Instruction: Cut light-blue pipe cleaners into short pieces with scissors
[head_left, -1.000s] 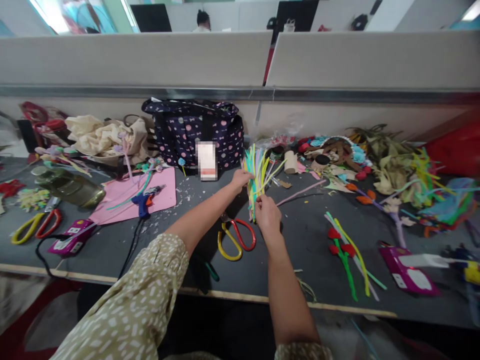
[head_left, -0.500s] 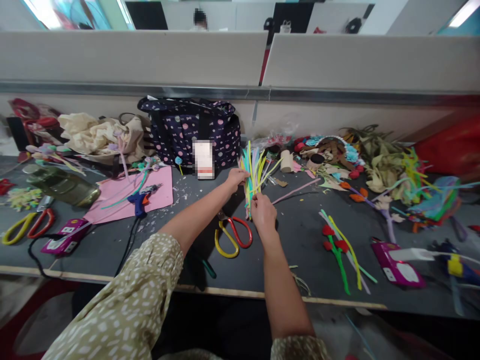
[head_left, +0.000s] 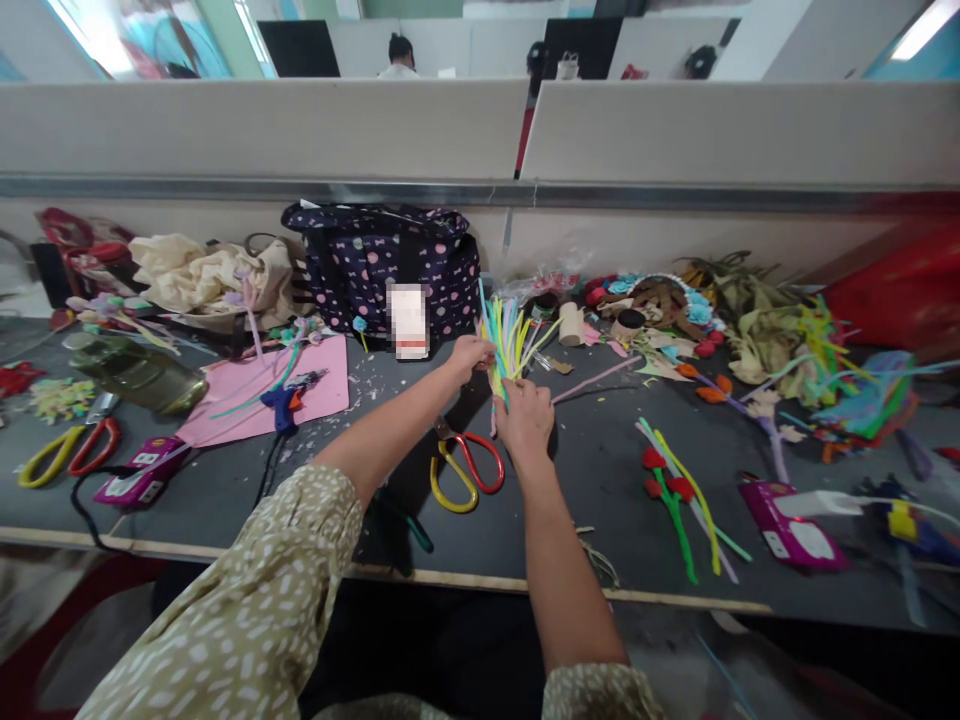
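Note:
A bundle of pastel pipe cleaners [head_left: 513, 335] in yellow, green, blue and lilac fans out above the middle of the table. My left hand [head_left: 472, 357] grips its left side, fingers closed on the stems. My right hand [head_left: 526, 415] is wrapped round the lower part of the same bundle, hiding much of the stem ends. Just below lie scissors [head_left: 471, 465] with one yellow and one red handle, blades partly under the bundle. A single lilac pipe cleaner [head_left: 596, 380] lies to the right of my right hand.
A dark patterned bag [head_left: 382, 265] stands at the back. To the left are a blue glue gun [head_left: 283, 405] on a pink sheet [head_left: 326, 365] and a green bottle [head_left: 135, 375]. Red pipe-cleaner flowers [head_left: 667, 480] and a purple power strip [head_left: 787, 525] lie to the right.
My right hand has shifted from pinching at the bundle's lower edge to wrapping round its lower part. My left hand stays on the bundle. The view has tilted slightly.

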